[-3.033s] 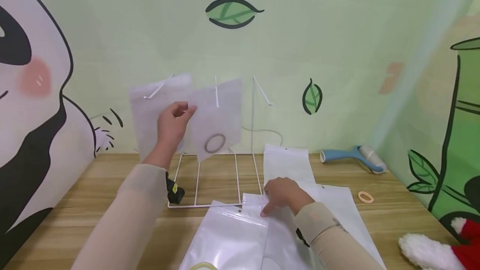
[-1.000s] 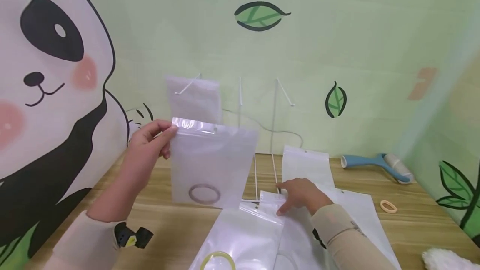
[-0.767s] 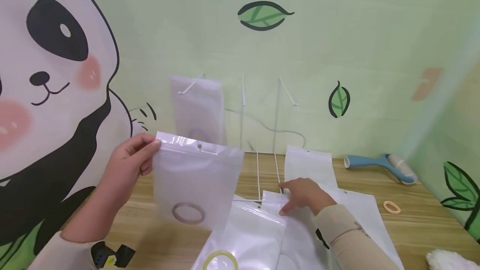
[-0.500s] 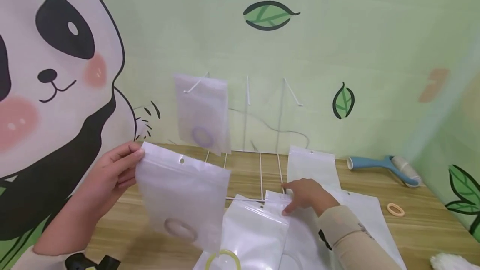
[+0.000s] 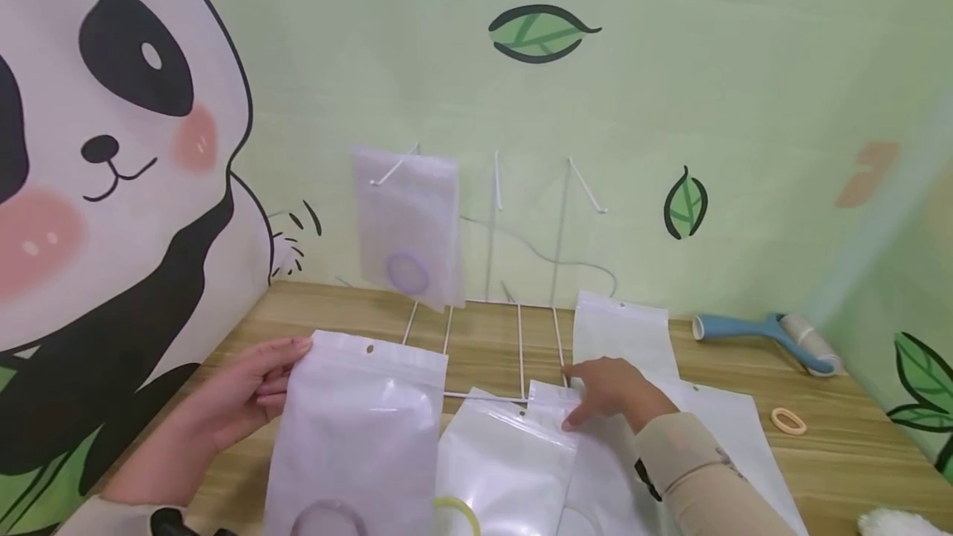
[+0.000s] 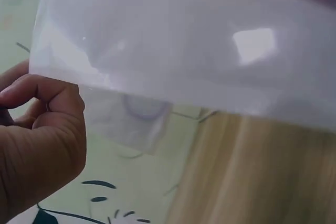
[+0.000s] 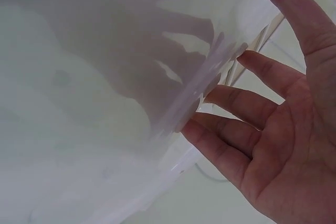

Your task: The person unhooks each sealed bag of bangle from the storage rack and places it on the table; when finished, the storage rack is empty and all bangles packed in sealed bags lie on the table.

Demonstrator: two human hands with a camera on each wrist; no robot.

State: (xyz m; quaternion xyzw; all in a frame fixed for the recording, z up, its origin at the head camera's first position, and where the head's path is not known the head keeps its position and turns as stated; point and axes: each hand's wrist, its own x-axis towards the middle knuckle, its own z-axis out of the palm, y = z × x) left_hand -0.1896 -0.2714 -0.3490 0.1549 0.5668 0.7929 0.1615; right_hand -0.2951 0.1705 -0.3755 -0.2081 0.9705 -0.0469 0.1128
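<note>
In the head view my left hand (image 5: 238, 399) pinches the upper left corner of a clear zip bag (image 5: 365, 428). This bag hangs upright low over the table, and a brownish ring (image 5: 331, 511) shows through it. The left wrist view has the same corner between thumb and fingers. My right hand (image 5: 610, 391) rests at the top edge of a bag (image 5: 551, 404) on the table. The right wrist view shows its fingers extended, fingertips along the bag's edge and the thumb apart. Beside it lies another zip bag (image 5: 514, 445) with a yellow ring (image 5: 465, 511).
A white wire rack (image 5: 521, 346) stands behind, with three hooks. Bags (image 5: 409, 222) hang on its left hook, a purple ring (image 5: 408, 274) showing. More bags (image 5: 621, 337) lie to the right, near a blue-handled lint roller (image 5: 744, 327) and a small orange ring (image 5: 788, 421).
My left hand has brought the bag down from beside the rack hooks toward me. The right hand keeps its place on the bags. The head view has swung left.
</note>
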